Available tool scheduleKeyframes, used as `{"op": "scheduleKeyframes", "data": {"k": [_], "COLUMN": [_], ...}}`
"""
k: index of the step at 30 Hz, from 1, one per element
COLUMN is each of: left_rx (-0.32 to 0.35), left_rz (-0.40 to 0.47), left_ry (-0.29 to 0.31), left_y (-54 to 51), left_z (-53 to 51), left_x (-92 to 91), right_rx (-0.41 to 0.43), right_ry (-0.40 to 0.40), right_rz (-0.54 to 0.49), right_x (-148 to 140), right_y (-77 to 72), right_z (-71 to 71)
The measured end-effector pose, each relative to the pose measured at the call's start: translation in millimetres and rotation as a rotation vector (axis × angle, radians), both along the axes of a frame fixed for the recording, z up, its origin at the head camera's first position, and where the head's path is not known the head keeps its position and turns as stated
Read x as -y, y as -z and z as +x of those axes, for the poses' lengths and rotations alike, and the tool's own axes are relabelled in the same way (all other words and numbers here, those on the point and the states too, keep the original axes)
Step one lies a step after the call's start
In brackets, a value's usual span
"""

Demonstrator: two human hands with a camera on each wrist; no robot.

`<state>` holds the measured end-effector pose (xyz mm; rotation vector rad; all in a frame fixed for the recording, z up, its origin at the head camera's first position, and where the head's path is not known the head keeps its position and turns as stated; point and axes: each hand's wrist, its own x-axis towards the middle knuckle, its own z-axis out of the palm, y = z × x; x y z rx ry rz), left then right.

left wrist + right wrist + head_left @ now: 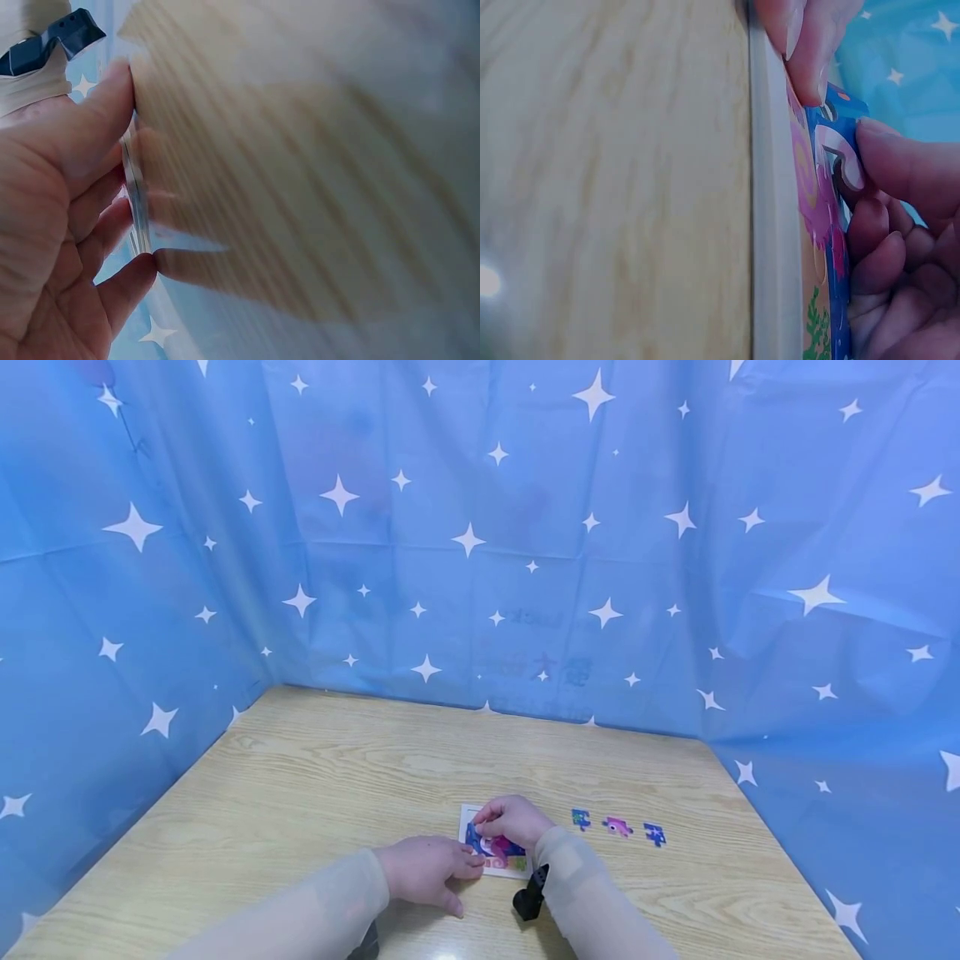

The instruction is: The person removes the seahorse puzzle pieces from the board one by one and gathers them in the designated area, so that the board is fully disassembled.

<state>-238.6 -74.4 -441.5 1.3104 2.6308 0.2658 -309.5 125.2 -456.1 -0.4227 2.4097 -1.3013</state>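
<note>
A small jigsaw puzzle in a white-edged tray (495, 872) lies on the table, with a pink sea creature on dark blue. My right hand (516, 820) is over its upper part. Between the thumb and fingers it pinches a puzzle piece (841, 156), tilted up from the picture in the right wrist view. My left hand (426, 867) rests at the tray's left side, fingertips touching its lower left part and thumb spread apart. In the left wrist view the left fingertips (142, 264) meet the table surface; the puzzle is not clearly seen there.
Right of the tray lie three loose pieces in a row: a green and blue piece (581, 819), a pink piece with an eye (618, 827) and a blue piece (655, 834). A blue star-patterned curtain (480, 568) stands round the wooden table (337, 760).
</note>
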Motion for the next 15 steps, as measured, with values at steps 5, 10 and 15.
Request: {"op": "scheduleKeyframes", "data": {"k": [5, 10, 15], "left_rx": [0.002, -0.002, 0.001], "left_rz": [-0.001, -0.003, -0.004], "left_ry": [-0.003, -0.003, -0.001], "left_y": [0.5, 1.7, 2.6], "left_z": [0.1, -0.8, -1.4], "left_x": [-0.2, -0.4, -0.6], "right_rx": [-0.008, 0.0, 0.002], "right_ry": [-0.004, 0.003, 0.012], "right_rz": [-0.004, -0.01, -0.026], "right_x": [-0.8, -0.8, -0.5], "right_y": [-0.3, 0.8, 2.8], "right_z": [0.2, -0.3, 0.2]}}
